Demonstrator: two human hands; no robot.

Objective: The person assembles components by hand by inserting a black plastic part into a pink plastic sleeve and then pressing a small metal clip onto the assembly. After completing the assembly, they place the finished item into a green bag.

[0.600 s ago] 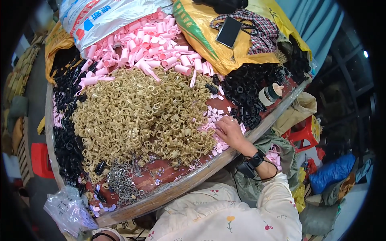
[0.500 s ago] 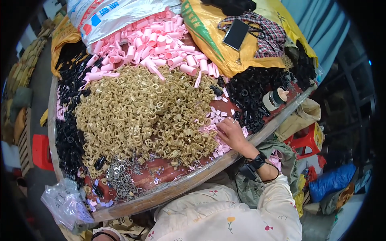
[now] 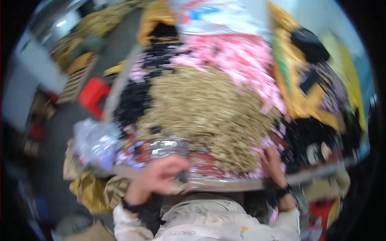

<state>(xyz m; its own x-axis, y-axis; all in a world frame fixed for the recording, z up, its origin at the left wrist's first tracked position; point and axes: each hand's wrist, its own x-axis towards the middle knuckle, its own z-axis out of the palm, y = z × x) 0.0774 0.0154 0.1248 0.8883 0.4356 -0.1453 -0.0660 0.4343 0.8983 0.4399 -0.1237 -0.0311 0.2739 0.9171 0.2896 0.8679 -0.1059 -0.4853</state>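
Observation:
The view is smeared by motion. My left hand [image 3: 159, 176] is raised over the table's near edge, its fingers bent round a small dark and tan piece [image 3: 181, 180] whose kind I cannot make out. My right hand [image 3: 274, 164] rests at the right of the table, among small pink pieces [image 3: 262, 145]; its fingertips are too blurred to read. Between and beyond the hands spreads a big heap of tan buckle-like parts [image 3: 197, 100]. Shiny metal wire pieces [image 3: 169, 146] lie just beyond my left hand.
Pink tube-shaped parts [image 3: 229, 52] spill from a white sack [image 3: 225, 18] at the back. Black parts line the table's left [image 3: 134, 98] and right [image 3: 305, 136]. A yellow sack [image 3: 289, 68] carries a phone [image 3: 309, 82]. A clear plastic bag [image 3: 96, 140] hangs at the left corner.
My head has turned left, so the table has shifted right in view. My left hand has come up over the near edge with a small piece. My right hand stays by the pink pieces.

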